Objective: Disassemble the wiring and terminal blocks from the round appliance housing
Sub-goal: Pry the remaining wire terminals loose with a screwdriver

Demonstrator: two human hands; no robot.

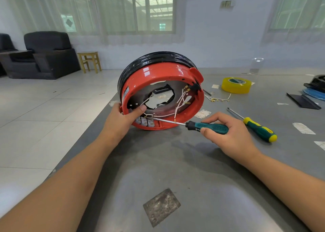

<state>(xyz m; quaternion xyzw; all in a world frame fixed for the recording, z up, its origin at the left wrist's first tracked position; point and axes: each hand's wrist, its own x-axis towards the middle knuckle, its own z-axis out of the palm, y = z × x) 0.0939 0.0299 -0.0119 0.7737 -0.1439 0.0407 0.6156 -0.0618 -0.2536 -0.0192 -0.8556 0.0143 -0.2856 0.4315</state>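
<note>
A round red appliance housing (163,84), edged at its far side with a glossy black rim (154,59), stands tilted on its edge near the left side of a grey table (175,161), its open inside facing the viewer. The left hand (121,119) grips the housing's lower left rim: the fingers wrap behind the red wall, out of sight, while the thumb (139,109) reaches over the edge and presses inside, just above a row of small grey terminal blocks (145,121) set into the near bottom of the housing. Thin white wires (179,105) with brass ends loop across the dark inner plate, running from the terminal blocks toward the right wall. The right hand (226,135) pinches the teal and black handle of a screwdriver (207,127) between its thumb below and its fingers curled over the top; the metal shaft runs left across the housing's lower rim, with its tip at the terminal blocks, just beside the left thumb. To the right of this hand lies a second screwdriver (258,129) with a green and yellow handle. Farther right and away sit a roll of yellow tape (236,84) and a loose wire with brass connectors (220,99) lying on the table. A worn square patch (161,207) marks the near tabletop.
</note>
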